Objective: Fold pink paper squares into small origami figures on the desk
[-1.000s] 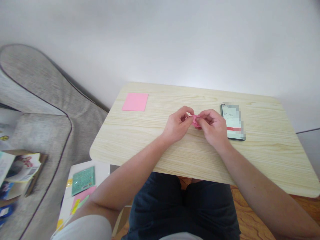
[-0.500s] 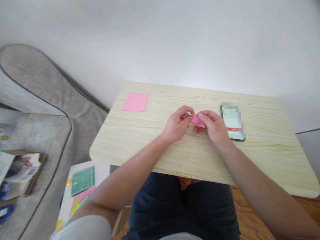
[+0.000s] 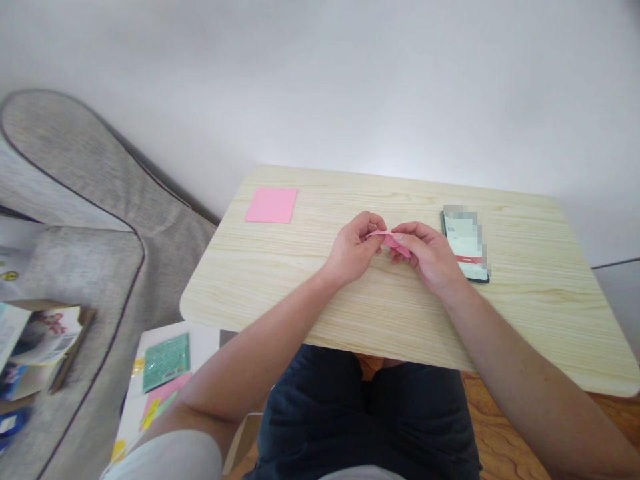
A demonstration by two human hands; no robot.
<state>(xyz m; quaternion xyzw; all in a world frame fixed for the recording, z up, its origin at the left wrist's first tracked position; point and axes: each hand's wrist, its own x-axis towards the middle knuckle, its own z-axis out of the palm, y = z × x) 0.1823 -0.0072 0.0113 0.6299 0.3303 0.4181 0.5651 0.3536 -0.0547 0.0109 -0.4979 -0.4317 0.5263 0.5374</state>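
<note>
A small folded piece of pink paper [image 3: 399, 247] is held above the middle of the table [image 3: 280, 280]. My left hand [image 3: 354, 248] pinches its left end between thumb and fingers. At the right end, my right hand [image 3: 431, 257] grips the paper, its thumb lying along the top edge. My fingers hide part of the folds. Flat on the table's far left lies a square pink sheet or pad [image 3: 271, 205]. A phone [image 3: 465, 247] with a lit, partly blurred screen rests just right of my right hand.
Behind the table stands a white wall [image 3: 350, 87]. To the left is a grey sofa [image 3: 95, 180] with an open box [image 3: 40, 340] on it. Below the table's left edge, a white surface holds a green packet [image 3: 167, 362] and coloured papers [image 3: 159, 403].
My right thumb has shifted slightly left along the folded paper, and the paper has tilted so that less of its face shows. The phone and the pink square stay put.
</note>
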